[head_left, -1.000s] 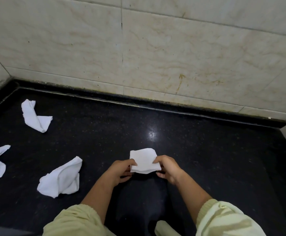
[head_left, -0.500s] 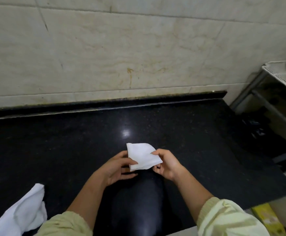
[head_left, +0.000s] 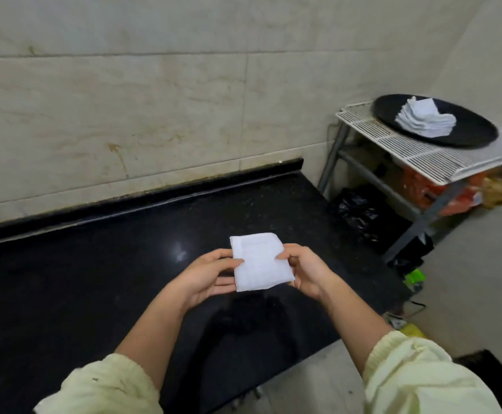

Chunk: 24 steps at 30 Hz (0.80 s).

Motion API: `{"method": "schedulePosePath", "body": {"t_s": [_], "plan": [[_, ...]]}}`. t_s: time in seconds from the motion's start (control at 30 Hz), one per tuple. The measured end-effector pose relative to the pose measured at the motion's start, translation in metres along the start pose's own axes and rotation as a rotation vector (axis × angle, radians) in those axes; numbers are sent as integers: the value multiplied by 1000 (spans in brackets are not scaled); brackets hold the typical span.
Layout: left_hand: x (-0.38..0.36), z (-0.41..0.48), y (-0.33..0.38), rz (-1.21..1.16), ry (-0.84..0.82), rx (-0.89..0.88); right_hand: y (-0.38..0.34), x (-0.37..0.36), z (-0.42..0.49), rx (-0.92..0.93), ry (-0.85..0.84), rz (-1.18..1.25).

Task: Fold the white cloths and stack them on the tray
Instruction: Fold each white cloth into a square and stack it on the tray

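Now, largest first. Worktop (head_left: 94, 279): black, 6 to 9 o'clock. Wire rack (head_left: 422, 156): 2 o'clock, newly swung into your view. Tray (head_left: 393, 110): on the rack, bearing a stack of folded cloths (head_left: 425, 121). Folded cloth (head_left: 258, 264): centre, held above the worktop. Left hand (head_left: 208, 276), right hand (head_left: 306, 270): each grip pinching one cloth edge. Judgement: folding done, carry to the tray next.

Black countertop (head_left: 94, 279), beige tiled wall (head_left: 124, 115), white wire rack (head_left: 408, 147), black bag (head_left: 360, 207)

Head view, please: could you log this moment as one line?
left hand holds folded cloth | right hand holds it | tray on wire rack bears cloth stack
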<state>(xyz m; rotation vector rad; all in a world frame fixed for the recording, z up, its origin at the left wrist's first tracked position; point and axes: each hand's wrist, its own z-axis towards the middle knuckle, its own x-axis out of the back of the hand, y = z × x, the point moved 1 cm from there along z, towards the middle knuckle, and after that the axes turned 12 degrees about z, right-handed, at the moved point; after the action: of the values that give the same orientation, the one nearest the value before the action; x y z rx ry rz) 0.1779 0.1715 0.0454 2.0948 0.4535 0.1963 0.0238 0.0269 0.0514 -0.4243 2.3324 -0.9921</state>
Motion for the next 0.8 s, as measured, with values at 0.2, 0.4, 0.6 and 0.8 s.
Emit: {"method": "schedulePosePath", "body": {"t_s": [0.2, 0.4, 0.6, 0.8], "plan": [[-100, 34, 47, -10, 24, -45, -76, 83, -11, 52, -12, -37], [-178, 68, 101, -71, 76, -110, -152, 137, -20, 177, 40, -93], [-233, 109, 173, -57, 33, -195, -235, 187, -6, 276, 58, -99], [-276, 160, 245, -59, -10, -253, -321, 229, 22, 331, 61, -92]]}}
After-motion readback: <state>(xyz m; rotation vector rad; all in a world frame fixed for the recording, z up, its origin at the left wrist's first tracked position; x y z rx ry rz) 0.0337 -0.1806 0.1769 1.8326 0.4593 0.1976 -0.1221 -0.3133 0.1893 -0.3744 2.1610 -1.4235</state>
